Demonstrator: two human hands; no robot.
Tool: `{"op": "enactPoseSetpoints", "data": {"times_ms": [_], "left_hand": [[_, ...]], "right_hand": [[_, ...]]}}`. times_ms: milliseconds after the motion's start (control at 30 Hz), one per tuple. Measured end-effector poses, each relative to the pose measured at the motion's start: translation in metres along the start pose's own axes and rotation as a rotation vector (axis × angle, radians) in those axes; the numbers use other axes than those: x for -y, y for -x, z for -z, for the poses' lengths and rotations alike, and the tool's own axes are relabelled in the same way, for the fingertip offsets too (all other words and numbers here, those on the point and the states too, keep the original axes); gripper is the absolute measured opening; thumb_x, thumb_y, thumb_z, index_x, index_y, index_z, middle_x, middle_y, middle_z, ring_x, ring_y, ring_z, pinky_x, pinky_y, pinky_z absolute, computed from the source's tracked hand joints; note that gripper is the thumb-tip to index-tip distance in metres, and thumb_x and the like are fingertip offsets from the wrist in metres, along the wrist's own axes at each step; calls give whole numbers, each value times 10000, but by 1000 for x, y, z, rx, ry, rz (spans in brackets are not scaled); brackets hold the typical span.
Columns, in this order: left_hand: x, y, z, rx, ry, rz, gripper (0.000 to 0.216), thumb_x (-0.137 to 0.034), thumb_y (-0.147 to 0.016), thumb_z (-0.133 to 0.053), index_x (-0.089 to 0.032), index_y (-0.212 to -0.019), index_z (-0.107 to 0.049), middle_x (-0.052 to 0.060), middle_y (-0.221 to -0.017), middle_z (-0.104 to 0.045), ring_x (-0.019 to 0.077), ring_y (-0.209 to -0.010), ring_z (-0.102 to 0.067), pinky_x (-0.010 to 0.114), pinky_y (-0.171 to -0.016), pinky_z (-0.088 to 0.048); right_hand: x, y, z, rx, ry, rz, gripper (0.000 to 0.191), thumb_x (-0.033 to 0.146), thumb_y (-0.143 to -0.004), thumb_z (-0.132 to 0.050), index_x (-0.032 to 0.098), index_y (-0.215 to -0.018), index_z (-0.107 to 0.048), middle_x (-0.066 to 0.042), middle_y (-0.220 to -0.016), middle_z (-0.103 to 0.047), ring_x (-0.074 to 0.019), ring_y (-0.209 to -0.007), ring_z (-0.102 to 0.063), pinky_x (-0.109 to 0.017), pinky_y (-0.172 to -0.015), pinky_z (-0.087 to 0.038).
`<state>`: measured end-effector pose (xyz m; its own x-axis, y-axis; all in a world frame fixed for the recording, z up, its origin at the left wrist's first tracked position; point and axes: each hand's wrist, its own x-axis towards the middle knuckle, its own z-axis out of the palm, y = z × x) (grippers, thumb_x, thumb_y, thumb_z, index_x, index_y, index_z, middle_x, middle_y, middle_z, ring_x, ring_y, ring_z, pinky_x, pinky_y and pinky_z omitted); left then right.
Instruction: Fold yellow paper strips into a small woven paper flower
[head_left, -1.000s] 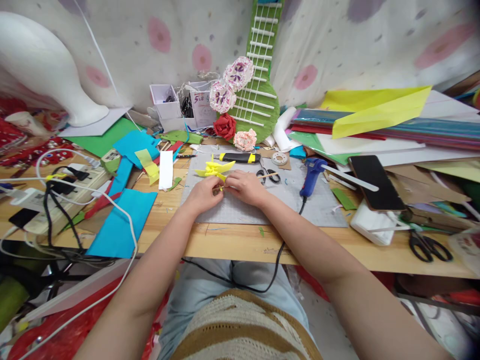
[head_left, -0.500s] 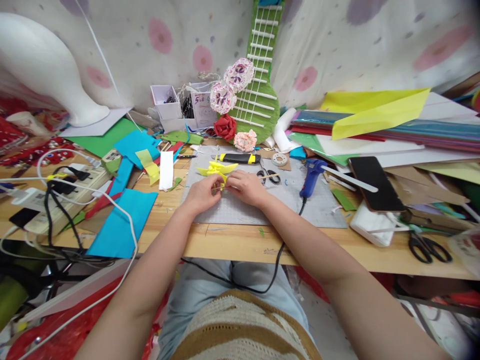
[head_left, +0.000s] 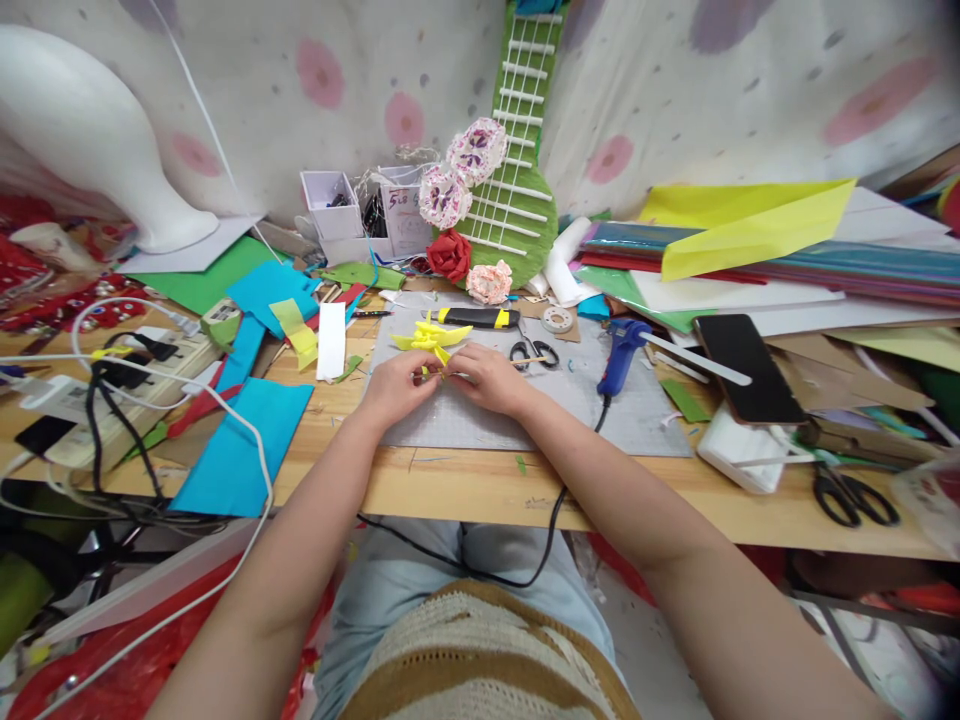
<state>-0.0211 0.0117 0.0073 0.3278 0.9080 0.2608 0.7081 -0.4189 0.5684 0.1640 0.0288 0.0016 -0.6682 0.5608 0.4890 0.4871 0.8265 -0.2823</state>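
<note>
My left hand (head_left: pixel 403 385) and my right hand (head_left: pixel 486 377) meet over the grey cutting mat (head_left: pixel 480 430). Both have their fingertips pinched together on a small piece of yellow paper (head_left: pixel 442 355), partly hidden by the fingers. Just beyond them lie more yellow paper pieces (head_left: pixel 424 338), shaped like petals; whether these join the piece in my fingers I cannot tell. Behind is a black and yellow utility knife (head_left: pixel 480 317). Small black scissors (head_left: pixel 534 354) with a thin wooden stick across them rest to the right of my right hand.
A blue glue gun (head_left: pixel 621 355) stands at the mat's right, its cord running down over the table edge. Further right are a phone (head_left: pixel 746 368) and larger scissors (head_left: pixel 855 497). Blue paper (head_left: pixel 244 445) and a power strip (head_left: pixel 135 385) lie left. A green paper guitar (head_left: pixel 525 200) leans at the back.
My fingers have shifted slightly on the yellow paper, and a pointed bit of it now shows above the fingertips. The view has moved very little.
</note>
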Motion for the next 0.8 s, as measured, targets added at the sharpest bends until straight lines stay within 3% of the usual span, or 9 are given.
{"op": "enactPoseSetpoints", "data": {"times_ms": [267,433,800], "left_hand": [[-1,-1,-1,2,-104,-35,319,-195,-769,-507,-252,-1072,-587,-11,-1009,-648,122,-854,-594,223,-719,-447],[-1,-3,-3,10,-185,-80,205,-207,-778,-492,-213,-943,-612,4,-917,-652,136,-807,-593,236,-681,-430],[3,-2,-6,-9,7,-100,151,-213,-757,-502,-198,-880,-589,-2,-879,-640,114,-764,-587,222,-678,-449]], "right_hand": [[-3,1,-3,-30,2,-13,158,166,-864,-440,181,-827,-594,-62,-839,-628,-160,-822,-531,-276,-727,-400],[-4,1,-5,-19,31,-24,158,163,-862,-446,180,-826,-599,-59,-818,-625,-157,-804,-527,-268,-704,-394],[-5,2,-2,-79,38,44,155,180,-867,-447,188,-788,-580,-55,-808,-634,-156,-773,-531,-271,-686,-412]]}}
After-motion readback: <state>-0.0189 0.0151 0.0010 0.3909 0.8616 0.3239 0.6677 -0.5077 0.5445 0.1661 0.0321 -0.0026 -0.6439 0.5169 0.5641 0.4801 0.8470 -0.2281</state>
